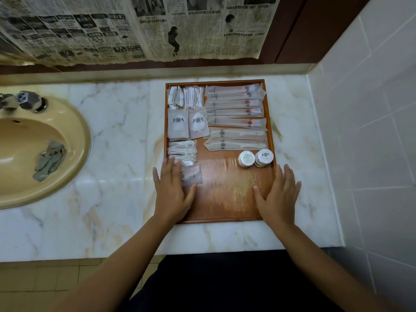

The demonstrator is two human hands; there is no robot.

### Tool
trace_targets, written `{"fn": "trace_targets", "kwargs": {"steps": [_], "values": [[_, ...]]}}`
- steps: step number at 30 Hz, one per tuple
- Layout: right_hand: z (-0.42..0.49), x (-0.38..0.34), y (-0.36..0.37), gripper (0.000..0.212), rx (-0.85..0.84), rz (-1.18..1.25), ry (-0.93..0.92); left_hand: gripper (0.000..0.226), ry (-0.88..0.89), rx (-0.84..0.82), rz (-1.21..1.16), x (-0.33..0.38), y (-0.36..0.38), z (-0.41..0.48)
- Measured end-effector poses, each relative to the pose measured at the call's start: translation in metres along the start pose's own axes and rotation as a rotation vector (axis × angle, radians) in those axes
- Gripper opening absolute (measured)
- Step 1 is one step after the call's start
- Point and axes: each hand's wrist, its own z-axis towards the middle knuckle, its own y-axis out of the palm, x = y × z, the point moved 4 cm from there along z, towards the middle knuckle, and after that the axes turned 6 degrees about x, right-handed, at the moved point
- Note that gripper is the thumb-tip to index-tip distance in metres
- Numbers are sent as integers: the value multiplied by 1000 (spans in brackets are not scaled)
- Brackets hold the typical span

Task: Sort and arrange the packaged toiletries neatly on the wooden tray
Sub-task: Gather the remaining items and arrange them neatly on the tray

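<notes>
a wooden tray (227,199) sits on a marble counter (112,154), right of a beige sink (74,140). packets are grouped by kind: long sachets (235,112) in rows at the right, square packets (186,126) and cotton swabs (193,97) at the left, two round tins (256,158) in front. the left hand (172,192) and right hand (278,194) lie flat, fingers straight, holding nothing, on the tray's near edges, probably to steady or square it. a small sachet (191,175) touches the left fingers.

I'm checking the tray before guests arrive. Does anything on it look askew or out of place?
Mostly tidy. One small packet lies alone, slightly tilted, front left on the tray by the left hand. A crumpled grey cloth lies in the sink.
</notes>
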Motion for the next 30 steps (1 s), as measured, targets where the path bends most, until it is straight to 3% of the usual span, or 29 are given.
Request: {"fn": "trace_targets", "kwargs": {"steps": [3, 7, 11, 13, 16, 19, 23, 28, 30], "values": [[30, -3, -20, 79, 13, 189, -64, 71, 158, 20, -103, 47, -6, 33], [70, -6, -27, 65, -52, 199, -136, 69, 283, -176, -236, 114, 16, 74], [91, -8, -22, 69, -264, 182, -172, 81, 274, -378, -160, 147, 43, 99], [96, -10, -20, 66, -287, 163, -189, 69, 287, -421, -104, 153, 50, 104], [100, -13, -18, 59, -295, 155, -203, 27, 309, -453, -111, 159, 58, 107], [102, -13, -19, 58, -299, 167, -169, 15, 239, -471, -136, 156, 62, 112], [103, -13, -21, 59, -300, 193, -136, 23, 212, -480, -134, 155, 64, 114], [104, -11, -22, 69, -328, 193, -163, 59, 212, -452, -161, 150, 65, 112], [104, -10, -21, 70, -342, 184, -192, 60, 213, -421, -173, 148, 61, 112]]}}
